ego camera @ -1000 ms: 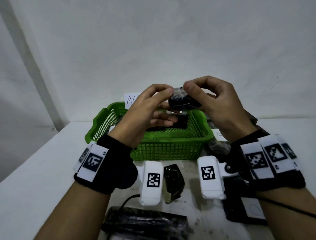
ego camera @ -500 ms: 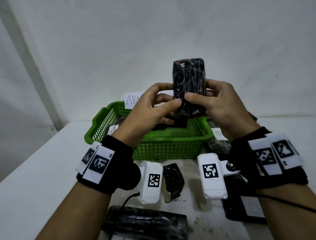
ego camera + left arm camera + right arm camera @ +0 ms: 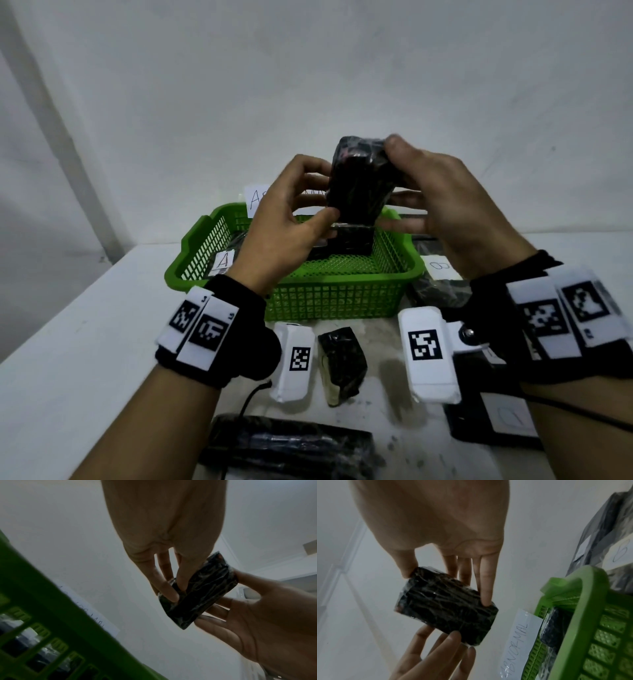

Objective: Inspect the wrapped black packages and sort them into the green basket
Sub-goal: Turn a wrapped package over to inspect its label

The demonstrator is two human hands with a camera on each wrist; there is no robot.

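Note:
A black package wrapped in clear film (image 3: 359,181) is held upright above the green basket (image 3: 294,284), with both hands on it. My left hand (image 3: 313,195) pinches its lower left edge between thumb and fingers (image 3: 169,589). My right hand (image 3: 411,171) holds it with the thumb (image 3: 406,569) on the top end and the fingers spread along its back and right side. In the right wrist view the package (image 3: 447,607) shows its broad wrinkled face. Another wrapped black package (image 3: 352,240) lies inside the basket.
A small wrapped package (image 3: 342,363) lies in front of the basket, a long one (image 3: 291,448) at the near edge. Dark packages, one labelled B (image 3: 442,274), lie to the right. A paper label reading ABNORMAL (image 3: 520,642) stands behind the basket against the wall.
The package was turned from end-on to upright and raised. My right hand has since slid from its lower end to its top, and the package now tips slightly.

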